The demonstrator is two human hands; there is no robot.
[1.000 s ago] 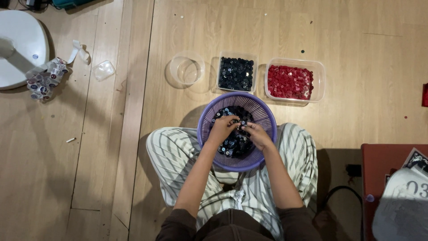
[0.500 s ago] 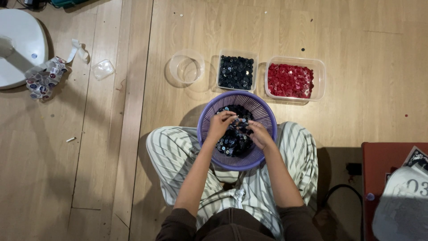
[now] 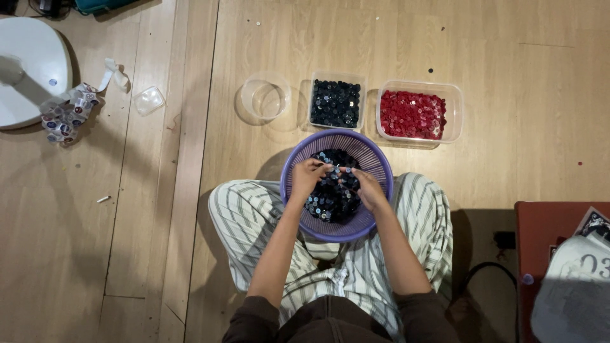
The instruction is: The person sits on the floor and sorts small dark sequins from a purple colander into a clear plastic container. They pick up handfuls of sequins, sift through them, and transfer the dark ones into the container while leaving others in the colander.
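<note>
Both hands are digging into the purple basket [image 3: 372, 162] resting on the person's lap. The left hand [image 3: 306, 178] and right hand [image 3: 368, 188] are curling over the dark buttons [image 3: 330, 197]; whether either is pinching one, I cannot tell. At twelve o'clock from the hands, on the floor, a tub of dark buttons [image 3: 335, 103] is sitting nearest, a red-button tub [image 3: 414, 114] at one o'clock, a clear empty cup [image 3: 265, 96] at eleven.

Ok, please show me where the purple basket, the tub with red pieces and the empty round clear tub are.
purple basket [image 3: 375, 155]: head view, bare ribbed inner wall at upper right.
tub with red pieces [image 3: 455, 114]: head view, clear right rim.
empty round clear tub [image 3: 265, 98]: head view, see-through bottom.
</note>
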